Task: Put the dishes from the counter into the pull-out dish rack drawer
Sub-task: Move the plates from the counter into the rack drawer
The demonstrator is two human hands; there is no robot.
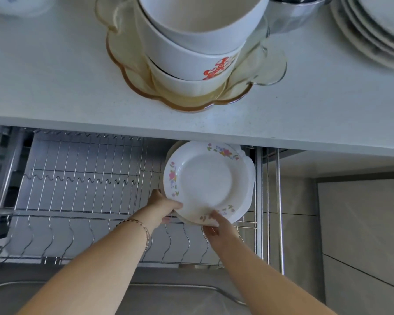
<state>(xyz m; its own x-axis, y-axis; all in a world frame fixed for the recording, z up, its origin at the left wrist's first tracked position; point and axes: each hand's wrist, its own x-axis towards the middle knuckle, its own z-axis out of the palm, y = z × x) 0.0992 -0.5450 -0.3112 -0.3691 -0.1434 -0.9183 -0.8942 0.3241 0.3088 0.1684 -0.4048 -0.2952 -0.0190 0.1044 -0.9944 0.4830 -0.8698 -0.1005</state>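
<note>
A white plate with a flower border (206,178) stands tilted at the right end of the pull-out wire dish rack (82,192), in front of other white plates (248,176). My left hand (163,204) grips its lower left rim. My right hand (214,223) holds its bottom edge, thumb on the face. On the white counter (55,83) above stand stacked white bowls (191,48) inside an amber glass scalloped dish (132,87). A stack of plates (373,30) sits at the counter's far right.
A metal bowl (298,12) stands behind the bowl stack, and a blue-patterned dish (16,5) at the counter's back left. The rack's wire slots run left of the plates. A steel sink rim (191,289) lies below my arms. Grey cabinet fronts (362,235) are to the right.
</note>
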